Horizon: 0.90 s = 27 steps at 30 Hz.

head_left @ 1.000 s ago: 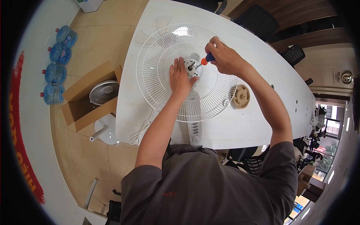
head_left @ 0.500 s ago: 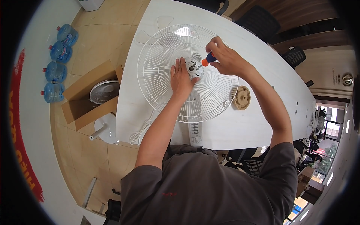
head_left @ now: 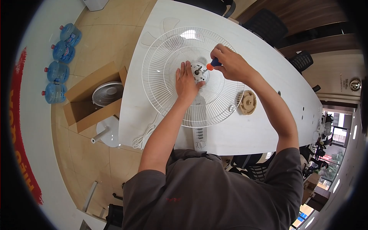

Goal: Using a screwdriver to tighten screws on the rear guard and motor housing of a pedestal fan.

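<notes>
A round white wire fan guard point(head_left: 160, 94) lies over the fan's motor front point(head_left: 203, 76), which has a metal shaft at its centre. Flat against the guard, just left of the shaft, rests my left hand point(head_left: 186, 85), its thumb by the hub's lower edge. My right hand point(head_left: 234, 67) grips a screwdriver point(head_left: 209, 66) with a blue and orange handle. The screwdriver slants down to the hub, right of the shaft; whether it sits in a screw is too small to tell. Below the guard, the fan's control panel point(head_left: 199, 134) points toward me.
Transparent fan blades point(head_left: 153, 39) lie by the guard's upper left. A tan moulded round piece point(head_left: 248, 102) sits right of it. A white cord point(head_left: 142, 138) is coiled at the table edge. On the floor are an open carton point(head_left: 82, 96), a white base point(head_left: 109, 132) and several water bottles point(head_left: 56, 72).
My right hand has turned slightly around the screwdriver handle, and its fingers have shifted. The left hand keeps its place on the guard. The whole view has shifted a little.
</notes>
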Each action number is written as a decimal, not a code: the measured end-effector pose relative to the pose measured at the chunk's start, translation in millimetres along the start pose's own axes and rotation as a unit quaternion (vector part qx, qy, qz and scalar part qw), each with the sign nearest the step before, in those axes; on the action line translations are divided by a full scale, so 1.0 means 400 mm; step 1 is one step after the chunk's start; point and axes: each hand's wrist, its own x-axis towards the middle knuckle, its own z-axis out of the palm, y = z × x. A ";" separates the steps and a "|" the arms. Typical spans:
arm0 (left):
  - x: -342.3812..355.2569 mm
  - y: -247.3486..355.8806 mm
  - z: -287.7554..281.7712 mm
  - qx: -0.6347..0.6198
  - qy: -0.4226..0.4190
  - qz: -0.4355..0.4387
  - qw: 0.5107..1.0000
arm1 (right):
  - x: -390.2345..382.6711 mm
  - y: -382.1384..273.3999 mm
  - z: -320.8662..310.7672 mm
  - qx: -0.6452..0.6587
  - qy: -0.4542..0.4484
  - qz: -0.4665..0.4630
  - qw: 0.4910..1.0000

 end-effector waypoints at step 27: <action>0.059 0.037 -0.009 -0.211 0.038 0.066 0.974 | 0.010 -0.030 0.016 0.160 -0.043 0.134 0.977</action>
